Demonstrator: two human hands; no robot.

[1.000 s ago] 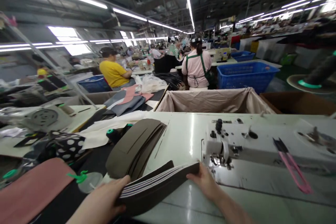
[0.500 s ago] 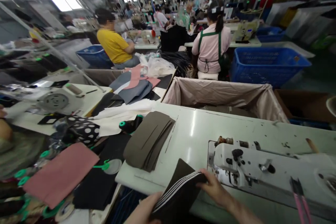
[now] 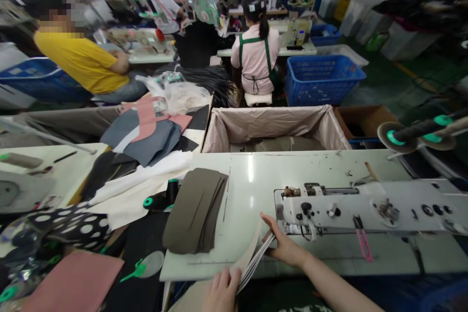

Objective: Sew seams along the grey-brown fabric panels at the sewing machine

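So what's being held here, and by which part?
A stack of flat cut pieces: the left hand grips its near end, the right hand pinches its far end beside the sewing machine.

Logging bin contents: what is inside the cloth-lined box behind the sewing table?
Olive-grey cut pieces lie piled in the cloth-lined box. The table edge hides the box floor and how deep the pile goes. The left hand and right hand hold a separate stack.

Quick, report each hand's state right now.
Left hand: closed on the near end of the stack of cut pieces.
Right hand: closed on the same stack's far end.
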